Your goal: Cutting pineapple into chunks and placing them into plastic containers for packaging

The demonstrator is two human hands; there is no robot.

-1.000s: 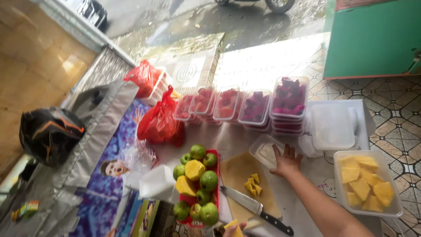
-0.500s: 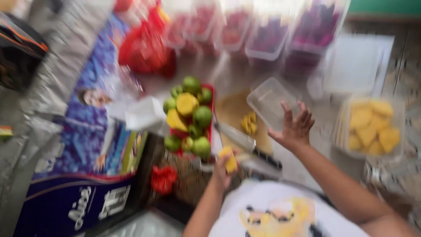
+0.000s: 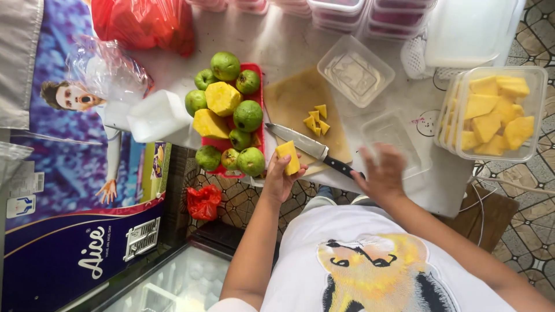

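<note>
Two hands work at the near edge of the table (image 3: 289, 40). The left hand (image 3: 277, 179) is closed on a yellow chunk (image 3: 288, 158) of fruit, thumb and fingers clamped round it, held upright just off the table edge beside the red tray (image 3: 258, 110), prob. so it stays clear of the blade. The right hand (image 3: 383, 173) is blurred, fingers spread apart w/ nothing in it, hovering over an empty clear tub (image 3: 396, 141) and just beside the black handle of the knife (image 3: 315, 150).

That knife lies flat across the near end of the cutting board (image 3: 289, 101), blade pointing toward the tray, parked within easy reach. A few small yellow cubes (image 3: 317, 119) sit mid-board, apart from the blade.

Containers: the red tray carries green guavas (image 3: 248, 115) and two peeled yellow fruits (image 3: 222, 98), piled close. A second empty tub (image 3: 355, 70) sits past the board at an angle. On the right a clear box (image 3: 540, 115) is filled w/ big yellow pieces, atop more tubs nested under it. Along the far edge, stacked lidded tubs (image 3: 370, 11) hold pink/purple fruit, kind hard to tell. A red bag (image 3: 144, 23) lies far left, w/ a clear plastic bag (image 3: 107, 69) nearer.
</note>
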